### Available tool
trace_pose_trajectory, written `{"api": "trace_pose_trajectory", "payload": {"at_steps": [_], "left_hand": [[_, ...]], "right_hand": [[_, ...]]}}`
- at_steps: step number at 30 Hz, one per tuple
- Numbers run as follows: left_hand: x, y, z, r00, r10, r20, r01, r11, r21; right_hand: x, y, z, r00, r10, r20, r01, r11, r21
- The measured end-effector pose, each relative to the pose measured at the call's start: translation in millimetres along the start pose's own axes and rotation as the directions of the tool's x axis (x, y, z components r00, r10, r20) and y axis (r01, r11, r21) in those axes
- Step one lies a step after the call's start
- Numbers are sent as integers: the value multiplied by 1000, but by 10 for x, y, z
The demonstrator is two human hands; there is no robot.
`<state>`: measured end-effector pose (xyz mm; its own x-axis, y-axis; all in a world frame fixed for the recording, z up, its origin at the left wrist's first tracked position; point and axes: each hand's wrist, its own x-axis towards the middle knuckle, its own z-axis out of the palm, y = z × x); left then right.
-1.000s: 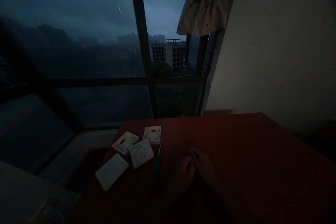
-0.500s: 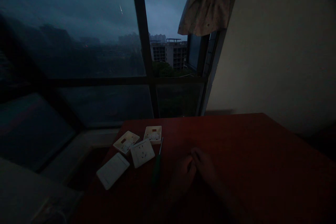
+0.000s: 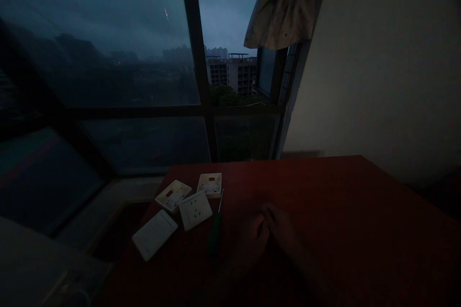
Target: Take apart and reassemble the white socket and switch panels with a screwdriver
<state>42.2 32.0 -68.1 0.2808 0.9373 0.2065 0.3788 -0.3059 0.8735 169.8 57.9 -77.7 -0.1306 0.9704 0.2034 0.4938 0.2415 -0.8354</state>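
In dim light my left hand (image 3: 253, 235) rests on the table with its fingers curled closed. My right hand (image 3: 281, 228) lies against it, also closed, and their fingers touch at the front. Nothing shows in either hand. Left of my left hand lies a screwdriver (image 3: 215, 230) with a green handle, its metal shaft pointing away from me. Beside it is a white wall socket plate (image 3: 195, 210), face up, partly overlapping an open white mounting box (image 3: 172, 195). Another mounting box (image 3: 210, 183) sits behind. A blank-looking white plate (image 3: 154, 235), possibly a switch, lies nearest the left edge.
The reddish-brown table (image 3: 342, 211) stretches to the right. A dark-framed window (image 3: 140, 111) rises behind it, with a cloth (image 3: 284, 14) hanging at upper right. A pale wall (image 3: 370, 72) stands on the right. Below left is a pale ledge (image 3: 36, 254).
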Motion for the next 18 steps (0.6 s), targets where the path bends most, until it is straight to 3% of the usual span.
{"api": "trace_pose_trajectory", "payload": {"at_steps": [18], "left_hand": [[-7,-2,8,1000,-9,4,9,1000,26]], "right_hand": [[7,11,2,1000,-8,-13,8,1000,-10]]}}
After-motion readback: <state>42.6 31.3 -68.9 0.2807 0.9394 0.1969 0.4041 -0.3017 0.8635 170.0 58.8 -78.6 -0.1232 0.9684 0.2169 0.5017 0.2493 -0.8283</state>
